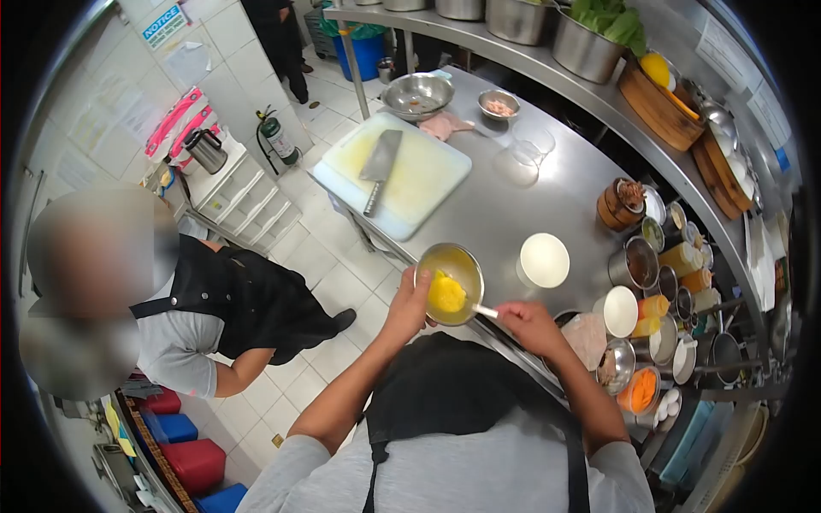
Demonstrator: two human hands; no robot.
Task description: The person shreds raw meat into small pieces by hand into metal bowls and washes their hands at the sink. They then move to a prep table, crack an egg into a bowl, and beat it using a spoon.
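My left hand (410, 299) is closed around the side of a metal bowl (475, 272), held tilted at the counter's near edge. Bright yellow egg (446, 293) lies inside it. Between the fingers of my right hand (526, 327) is a utensil with a pale handle (486, 311); it reaches over the bowl's rim, and its working end cannot be made out. A white bowl (544, 261) stands on the counter just beyond my hands. Farther left, a cleaver (381, 167) rests on a white cutting board (436, 175).
The steel counter (492, 197) holds a large metal bowl (417, 94), a small bowl of pink pieces (499, 104) and raw meat (445, 126). Bottles (684, 256) and containers crowd the right side beneath a shelf (505, 36). A co-worker in a black apron (265, 299) stands close on my left.
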